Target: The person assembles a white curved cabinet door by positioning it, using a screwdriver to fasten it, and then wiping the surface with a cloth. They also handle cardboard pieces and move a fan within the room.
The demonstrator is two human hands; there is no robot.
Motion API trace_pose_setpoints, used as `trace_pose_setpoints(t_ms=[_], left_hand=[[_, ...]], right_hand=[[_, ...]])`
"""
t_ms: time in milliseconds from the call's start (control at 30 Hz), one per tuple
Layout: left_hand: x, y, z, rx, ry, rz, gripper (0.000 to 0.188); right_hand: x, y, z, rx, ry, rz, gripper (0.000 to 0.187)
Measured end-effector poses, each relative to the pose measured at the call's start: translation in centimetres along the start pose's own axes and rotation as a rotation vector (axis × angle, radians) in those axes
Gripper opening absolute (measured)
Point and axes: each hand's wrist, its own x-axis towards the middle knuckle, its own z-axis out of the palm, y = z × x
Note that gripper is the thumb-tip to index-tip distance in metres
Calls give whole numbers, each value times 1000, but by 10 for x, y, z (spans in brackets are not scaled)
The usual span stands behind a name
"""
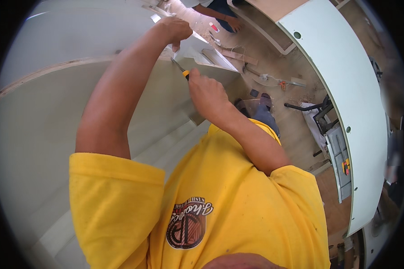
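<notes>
The floor (296, 85) of a work area is strewn with dust and scraps, around large panels of cabinet work. On the left, a pale cabinet body (54, 103) with a raw wooden edge (45, 74) fills the view. At the far end of that edge, the left hand (177, 30) bends its fingers downward beside a small white piece (175, 54); whether it grips anything I cannot tell. Just below, the tip of a hand tool (186, 73) with a yellow and black handle meets the edge. The right hand (207, 92) is closed around this handle, and the 2 hands are near each other but apart. Beyond them at the top, a co-worker's hand (232, 23) hangs near a red and white tube (214, 27) on the floor. Further right lie a wooden strip (239, 56) and, lower down, a grey tray (338, 150) with a yellow and red tool (345, 167). At the far right, a long pale green panel (366, 116) with round holes curves down the view.
</notes>
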Motion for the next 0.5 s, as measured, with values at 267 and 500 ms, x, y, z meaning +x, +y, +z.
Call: trace_pose_setpoints(t_ms=[267, 500], left_hand=[[16, -4, 12, 8, 36, 10, 30], [14, -12, 8, 2, 82, 29, 27]], right_hand=[[12, 12, 10, 20, 85, -106, 17], [20, 19, 14, 98, 56, -51, 14]])
